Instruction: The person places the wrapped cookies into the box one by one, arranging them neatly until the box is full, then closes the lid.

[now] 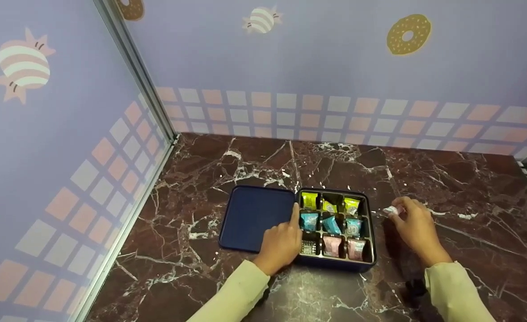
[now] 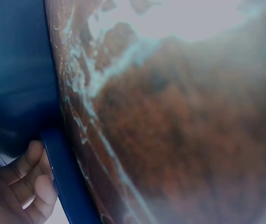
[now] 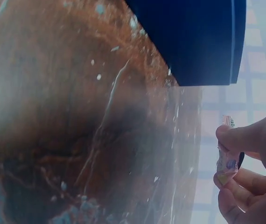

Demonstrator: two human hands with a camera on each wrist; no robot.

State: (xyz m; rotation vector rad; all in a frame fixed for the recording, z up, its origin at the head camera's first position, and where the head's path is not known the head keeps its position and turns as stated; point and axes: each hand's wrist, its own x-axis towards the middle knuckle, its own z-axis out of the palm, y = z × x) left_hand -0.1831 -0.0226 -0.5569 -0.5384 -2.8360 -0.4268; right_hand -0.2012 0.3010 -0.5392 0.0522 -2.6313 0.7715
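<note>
A dark blue tin box (image 1: 341, 264) with a divided insert lies open on the table, its blue lid (image 1: 259, 217) flat at its left. Small wrapped candies fill its compartments: yellow-green ones (image 1: 309, 201) at the back, blue ones (image 1: 353, 227) in the middle, pink ones (image 1: 332, 246) in front. The front left compartment shows a dotted base. My left hand (image 1: 282, 243) holds the box's left edge beside the lid, index finger stretched along it, other fingers curled against the lid's rim. Right of the box, my right hand (image 1: 417, 223) pinches a whitish-pink wrapped candy (image 3: 227, 163) between thumb and fingers.
The table (image 1: 191, 277) is dark red marble with white veins. A patterned wall panel (image 1: 326, 58) stands behind, another panel (image 1: 44, 147) closes the left side, and a metal post (image 1: 140, 71) joins them.
</note>
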